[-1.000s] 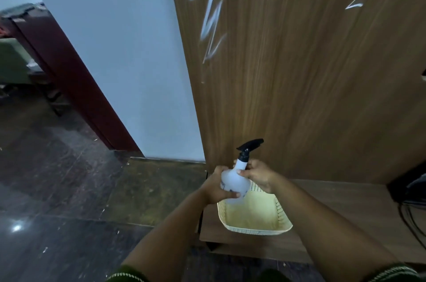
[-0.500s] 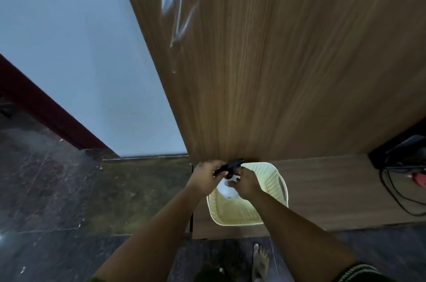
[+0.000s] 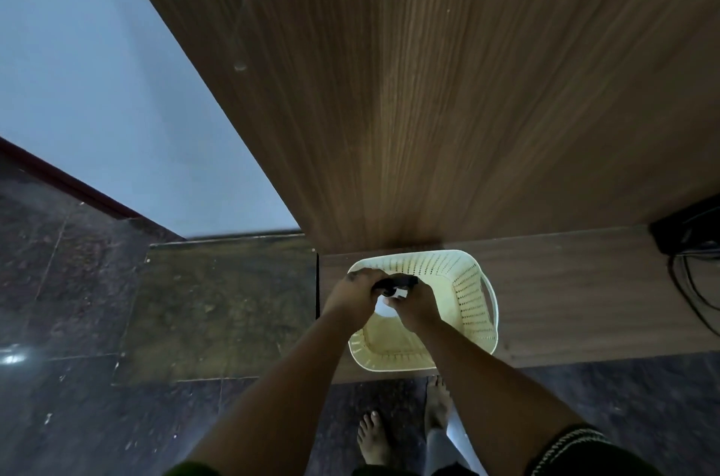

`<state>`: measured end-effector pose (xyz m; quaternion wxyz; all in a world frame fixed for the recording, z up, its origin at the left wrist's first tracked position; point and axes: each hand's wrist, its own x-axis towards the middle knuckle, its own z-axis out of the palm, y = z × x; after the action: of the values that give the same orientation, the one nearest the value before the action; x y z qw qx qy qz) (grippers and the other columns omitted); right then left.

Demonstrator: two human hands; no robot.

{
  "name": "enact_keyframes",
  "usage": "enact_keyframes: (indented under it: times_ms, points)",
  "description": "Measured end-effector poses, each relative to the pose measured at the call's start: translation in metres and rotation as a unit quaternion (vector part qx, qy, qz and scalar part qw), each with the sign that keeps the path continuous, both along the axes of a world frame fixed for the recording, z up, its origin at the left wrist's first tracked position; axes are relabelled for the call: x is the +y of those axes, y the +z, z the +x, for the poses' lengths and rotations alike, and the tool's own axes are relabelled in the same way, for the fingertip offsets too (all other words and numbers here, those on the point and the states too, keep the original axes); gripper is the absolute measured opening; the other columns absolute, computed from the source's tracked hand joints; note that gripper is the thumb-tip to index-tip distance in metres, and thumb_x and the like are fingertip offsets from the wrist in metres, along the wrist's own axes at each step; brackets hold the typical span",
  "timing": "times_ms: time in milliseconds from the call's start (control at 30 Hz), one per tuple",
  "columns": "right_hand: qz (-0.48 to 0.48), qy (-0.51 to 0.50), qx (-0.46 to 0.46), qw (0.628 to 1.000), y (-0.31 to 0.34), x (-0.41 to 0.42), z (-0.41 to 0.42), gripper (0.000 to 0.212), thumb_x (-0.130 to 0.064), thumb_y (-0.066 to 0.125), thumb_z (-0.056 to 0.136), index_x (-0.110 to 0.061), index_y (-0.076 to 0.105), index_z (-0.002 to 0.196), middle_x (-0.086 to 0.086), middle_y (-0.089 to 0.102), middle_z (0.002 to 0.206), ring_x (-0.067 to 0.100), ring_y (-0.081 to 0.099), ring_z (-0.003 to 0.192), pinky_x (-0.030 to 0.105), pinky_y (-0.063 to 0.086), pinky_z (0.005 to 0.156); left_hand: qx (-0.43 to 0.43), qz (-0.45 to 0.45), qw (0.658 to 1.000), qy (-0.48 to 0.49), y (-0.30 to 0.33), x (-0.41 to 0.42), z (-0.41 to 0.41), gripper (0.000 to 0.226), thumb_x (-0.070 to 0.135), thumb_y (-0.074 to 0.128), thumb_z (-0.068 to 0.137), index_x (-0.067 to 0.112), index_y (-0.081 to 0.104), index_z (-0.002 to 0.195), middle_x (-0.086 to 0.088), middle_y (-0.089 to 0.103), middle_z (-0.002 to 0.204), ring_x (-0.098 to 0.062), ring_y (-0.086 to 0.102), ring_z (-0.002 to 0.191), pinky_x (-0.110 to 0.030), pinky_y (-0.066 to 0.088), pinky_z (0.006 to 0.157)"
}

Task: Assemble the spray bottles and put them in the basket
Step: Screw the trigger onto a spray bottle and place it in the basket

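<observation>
White spray bottle [image 3: 383, 307] lower over basket [image 3: 473, 273] than before; both hands [image 3: 360, 294] still gripping it.

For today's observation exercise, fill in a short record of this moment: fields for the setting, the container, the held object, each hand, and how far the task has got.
Setting: low wooden shelf against a brown wood-grain panel, dark tiled floor
Container: cream perforated plastic basket on the shelf, upright
Held object: white spray bottle with black trigger head, above the basket's opening
Left hand: closed around the bottle's trigger head
Right hand: closed on the bottle from the other side
Task stage: bottle not yet released; basket looks otherwise empty, though the arms hide part of it
</observation>
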<state>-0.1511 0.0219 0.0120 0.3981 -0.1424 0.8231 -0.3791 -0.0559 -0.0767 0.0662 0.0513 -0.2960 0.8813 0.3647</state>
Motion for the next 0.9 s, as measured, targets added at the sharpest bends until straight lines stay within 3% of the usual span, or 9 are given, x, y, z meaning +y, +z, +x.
enact_keyframes:
  times_ms: [167, 267, 367, 467, 600, 733, 900]
  points:
    - [0.004, 0.016, 0.022, 1.0, -0.01, -0.005, 0.0, 0.036, -0.004, 0.074, 0.075, -0.004, 0.065, 0.11, 0.007, 0.068, 0.11, 0.016, 0.06, 0.097, 0.015, 0.038, 0.078, -0.003, 0.014, 1.0, 0.02, -0.01, -0.001, -0.002, 0.026, 0.018, 0.052, 0.094, 0.027, 0.068, 0.112, 0.004, 0.072, 0.11, -0.014, 0.065, 0.1, -0.032, 0.053, 0.086]
    - [0.01, 0.031, 0.028, 0.999, -0.018, -0.005, -0.002, 0.034, -0.003, 0.074, 0.076, -0.003, 0.065, 0.109, 0.008, 0.069, 0.109, 0.014, 0.059, 0.093, -0.003, 0.037, 0.064, -0.007, 0.019, 0.999, 0.029, -0.015, -0.001, -0.002, 0.024, 0.019, 0.053, 0.093, 0.027, 0.07, 0.109, 0.005, 0.073, 0.107, -0.013, 0.066, 0.097, -0.033, 0.054, 0.085]
    - [0.004, 0.028, 0.024, 0.999, -0.023, -0.004, -0.003, 0.031, 0.001, 0.073, 0.075, -0.002, 0.067, 0.105, 0.006, 0.07, 0.1, 0.017, 0.06, 0.091, -0.009, 0.035, 0.06, -0.002, 0.03, 0.999, 0.029, -0.02, 0.0, 0.0, 0.024, 0.018, 0.053, 0.093, 0.027, 0.07, 0.109, 0.005, 0.073, 0.105, -0.012, 0.066, 0.097, -0.032, 0.054, 0.085]
    - [0.0, 0.03, 0.028, 0.999, -0.028, -0.003, -0.003, 0.029, 0.0, 0.073, 0.075, -0.005, 0.069, 0.103, 0.004, 0.07, 0.1, 0.023, 0.064, 0.1, -0.002, 0.038, 0.067, -0.005, 0.034, 0.999, 0.029, -0.025, -0.001, -0.001, 0.027, 0.013, 0.052, 0.093, 0.024, 0.07, 0.111, 0.003, 0.073, 0.109, -0.013, 0.066, 0.1, -0.03, 0.053, 0.087]
    - [0.0, 0.022, 0.009, 1.0, -0.031, -0.008, -0.005, 0.034, -0.003, 0.072, 0.077, -0.004, 0.064, 0.11, 0.009, 0.07, 0.114, 0.023, 0.062, 0.11, 0.021, 0.043, 0.087, -0.003, 0.025, 0.999, 0.039, -0.027, -0.006, -0.004, 0.031, 0.009, 0.051, 0.092, 0.022, 0.069, 0.113, 0.002, 0.072, 0.111, -0.014, 0.065, 0.101, -0.02, 0.047, 0.083]
    - [0.009, 0.016, -0.011, 1.0, -0.035, -0.013, -0.009, 0.039, -0.002, 0.073, 0.077, -0.001, 0.062, 0.115, 0.012, 0.068, 0.118, 0.025, 0.062, 0.113, 0.022, 0.045, 0.087, 0.003, 0.008, 0.999, 0.04, -0.027, -0.01, -0.006, 0.034, 0.006, 0.051, 0.09, 0.022, 0.068, 0.115, 0.0, 0.072, 0.112, -0.017, 0.064, 0.102, -0.018, 0.042, 0.078]
    - [0.011, 0.0, -0.036, 0.999, -0.037, -0.012, -0.01, 0.04, 0.002, 0.074, 0.075, 0.001, 0.062, 0.113, 0.014, 0.068, 0.118, 0.028, 0.064, 0.11, 0.026, 0.049, 0.09, -0.008, 0.012, 0.999, 0.036, -0.029, -0.01, -0.006, 0.032, 0.006, 0.052, 0.091, 0.02, 0.068, 0.115, -0.001, 0.07, 0.115, -0.018, 0.064, 0.105, -0.022, 0.045, 0.084]
